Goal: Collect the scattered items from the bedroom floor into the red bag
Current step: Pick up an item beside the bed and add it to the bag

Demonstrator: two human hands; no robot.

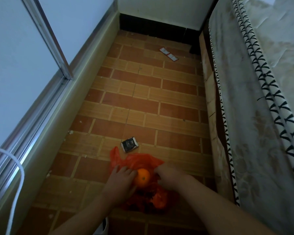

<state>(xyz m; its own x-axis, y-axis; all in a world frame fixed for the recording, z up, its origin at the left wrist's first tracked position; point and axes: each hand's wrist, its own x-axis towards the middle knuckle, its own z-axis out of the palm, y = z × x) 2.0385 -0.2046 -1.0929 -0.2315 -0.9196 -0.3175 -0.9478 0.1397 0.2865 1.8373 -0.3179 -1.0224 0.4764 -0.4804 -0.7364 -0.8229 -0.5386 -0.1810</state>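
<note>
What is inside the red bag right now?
An orange sits at the mouth of the red bag, between the left hand and right hand. Anything deeper is hidden by plastic and shadow.

Both forearms are bare to the frame's edge, with no sleeves, and the hands [120,179] wear nothing.

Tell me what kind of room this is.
Most likely a bedroom: a quilted pale mattress with black-and-white piping borders a narrow strip of brick-patterned orange floor, with a metal-framed sliding window on the opposite side.
</note>
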